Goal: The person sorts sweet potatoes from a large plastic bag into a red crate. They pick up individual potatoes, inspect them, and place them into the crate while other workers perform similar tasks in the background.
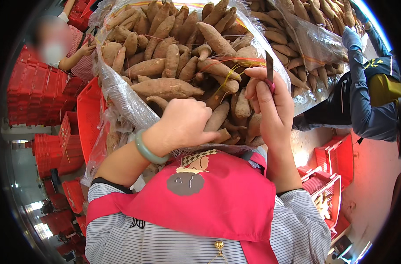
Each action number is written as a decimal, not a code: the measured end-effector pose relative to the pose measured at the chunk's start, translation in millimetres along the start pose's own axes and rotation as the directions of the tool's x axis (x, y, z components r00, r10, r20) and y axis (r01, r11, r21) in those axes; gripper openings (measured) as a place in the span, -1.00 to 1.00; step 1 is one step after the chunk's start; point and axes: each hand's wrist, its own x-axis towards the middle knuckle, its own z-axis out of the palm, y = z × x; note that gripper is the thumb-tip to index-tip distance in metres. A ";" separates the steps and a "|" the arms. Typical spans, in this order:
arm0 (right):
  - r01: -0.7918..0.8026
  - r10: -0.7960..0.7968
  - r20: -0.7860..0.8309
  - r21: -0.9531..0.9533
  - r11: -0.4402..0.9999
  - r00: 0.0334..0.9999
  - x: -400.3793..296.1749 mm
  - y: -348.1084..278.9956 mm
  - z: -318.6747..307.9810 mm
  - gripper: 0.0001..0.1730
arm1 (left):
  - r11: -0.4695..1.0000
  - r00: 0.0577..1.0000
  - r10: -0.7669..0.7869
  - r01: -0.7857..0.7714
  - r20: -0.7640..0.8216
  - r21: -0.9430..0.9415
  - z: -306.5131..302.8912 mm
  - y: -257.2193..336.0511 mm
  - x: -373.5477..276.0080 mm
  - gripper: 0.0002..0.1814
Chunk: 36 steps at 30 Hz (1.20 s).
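Note:
A large heap of brown, tapered root tubers (167, 88) lies before me on clear plastic sheeting (121, 90). Over its near edge is my left hand (187, 122), knuckles up with the thumb pointing right; its fingers are bent down and mostly hidden, so whether it grips a tuber does not show. My right hand (269, 95), raised at the right side of the heap, holds a small knife (269, 67) by its pink handle, blade pointing up. Red and yellow strings (233, 67) run across the tubers just left of that hand.
Red plastic crates (38, 89) are stacked at the left, and more crates (335, 158) stand at the lower right. Another tuber heap (286, 43) lies at the upper right beside a co-worker's gloved hand (352, 39). A second person's hand (87, 49) is at the upper left.

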 end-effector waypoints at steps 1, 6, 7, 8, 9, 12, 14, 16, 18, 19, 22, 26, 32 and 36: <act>0.015 -0.015 -0.005 0.018 1.000 1.000 0.5 1.8 -0.4 -0.75 | 0.999 0.999 -0.009 0.007 0.040 0.048 5.2 0.6 2.2 -0.54; 0.034 -0.034 -0.023 0.022 0.999 0.999 2.8 6.6 -3.9 -0.75 | 0.996 0.974 -0.057 0.071 0.218 -0.058 2.6 -9.6 6.1 -0.49; 0.042 -0.042 -0.036 0.017 0.999 0.998 3.4 7.9 -5.0 -0.74 | 0.994 0.977 -0.054 0.071 0.207 -0.078 1.5 -13.9 4.0 -0.49; 0.051 -0.050 -0.048 0.012 0.999 0.998 3.8 9.8 -6.4 -0.73 | 0.992 0.984 -0.047 0.065 0.169 -0.108 -1.2 -17.6 1.6 -0.56; 0.060 -0.059 -0.060 0.007 0.998 0.996 4.7 10.7 -7.6 -0.72 | 0.981 0.985 -0.060 0.088 0.163 -0.170 -6.8 -23.4 -1.7 -0.59; 0.076 -0.072 -0.072 0.054 0.996 0.995 8.3 9.1 -13.1 -0.72 | 0.872 0.979 -0.122 0.184 0.164 -0.454 -35.6 -45.2 -15.1 -0.64; 0.065 -0.062 -0.076 0.043 0.997 0.995 9.7 9.1 -16.3 -0.71 | 0.591 0.959 -0.136 0.279 0.247 -0.757 -48.8 -64.7 -37.5 -0.67; 0.040 -0.037 -0.072 0.040 0.998 0.997 14.3 5.8 -13.6 -0.74 | 0.382 0.963 -0.135 0.268 0.233 -0.885 -49.3 -71.3 -61.5 -0.62; 0.013 -0.014 -0.037 -0.024 1.000 0.999 18.6 2.3 -9.6 -0.76 | 0.240 0.976 -0.085 0.217 0.202 -0.946 -40.0 -86.7 -83.0 -0.48; -0.021 0.021 -0.016 -0.019 1.000 1.000 19.6 3.5 -6.4 -0.75 | 0.267 0.984 -0.114 0.165 0.139 -0.949 -38.7 -83.8 -85.7 -0.36; -0.057 0.071 0.118 -0.118 0.991 0.990 23.5 4.7 -1.0 -0.75 | 0.115 0.978 -0.204 0.064 0.040 -0.991 -13.3 -86.5 -105.4 -0.24; -0.131 0.111 0.201 0.087 0.988 0.973 26.6 3.2 14.5 -0.67 | 0.020 0.975 -0.221 -0.024 -0.027 -1.000 0.9 -72.9 -104.6 -0.21; -0.165 0.155 0.151 0.056 0.985 0.976 40.4 -6.7 30.0 -0.67 | -0.028 0.978 -0.182 -0.106 -0.099 -0.994 16.0 -60.1 -94.8 -0.32; -0.151 0.145 0.118 0.049 0.987 0.982 42.5 -17.8 33.1 -0.85 | -0.072 0.977 -0.209 -0.063 -0.046 -0.995 21.1 -51.3 -92.2 -0.35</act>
